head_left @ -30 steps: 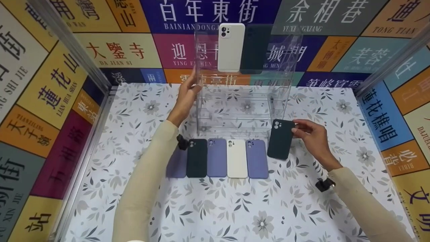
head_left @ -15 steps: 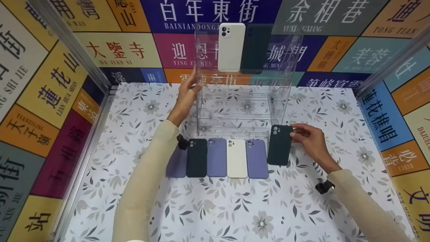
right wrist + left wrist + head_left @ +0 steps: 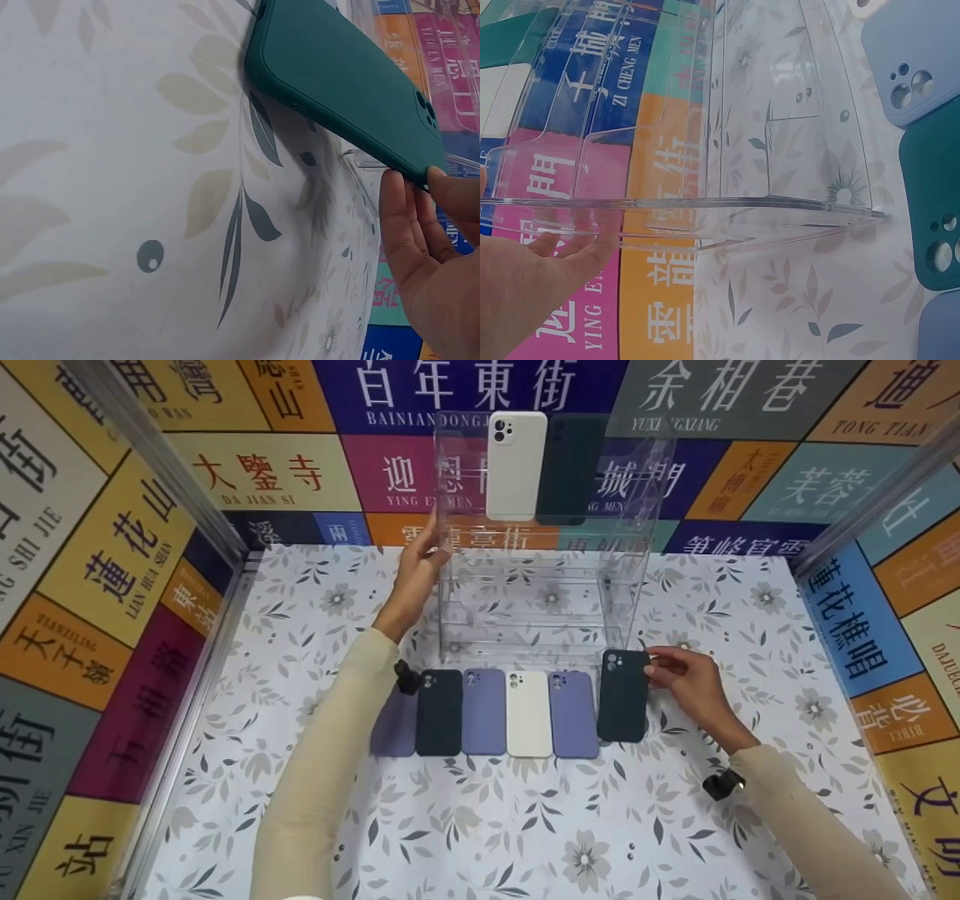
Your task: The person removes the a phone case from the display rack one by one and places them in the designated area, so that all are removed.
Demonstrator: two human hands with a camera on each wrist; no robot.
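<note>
My right hand [image 3: 691, 681] pinches a dark green phone case [image 3: 624, 697] by its upper right edge, at the right end of a row of cases. In the right wrist view that phone case [image 3: 341, 79] slants over the tablecloth, thumb on one face and fingers beneath. My left hand [image 3: 415, 577] grips the left side of a clear stepped display stand [image 3: 525, 634]; its fingers [image 3: 570, 247] show at the side panel in the left wrist view. High on the stand lean a white case [image 3: 516, 465] and a dark green case [image 3: 570, 472].
In front of the stand lie a purple case [image 3: 394, 731] partly behind the left sleeve, a dark case [image 3: 439, 712], a second purple case [image 3: 484, 711], a white case [image 3: 529, 714] and another purple case [image 3: 574, 715]. Sign-printed walls [image 3: 262, 472] enclose the floral tablecloth [image 3: 480, 825].
My right hand has brought the dark green case down toward the front, level with the row and more upright in view. The left hand and the stand have stayed put.
</note>
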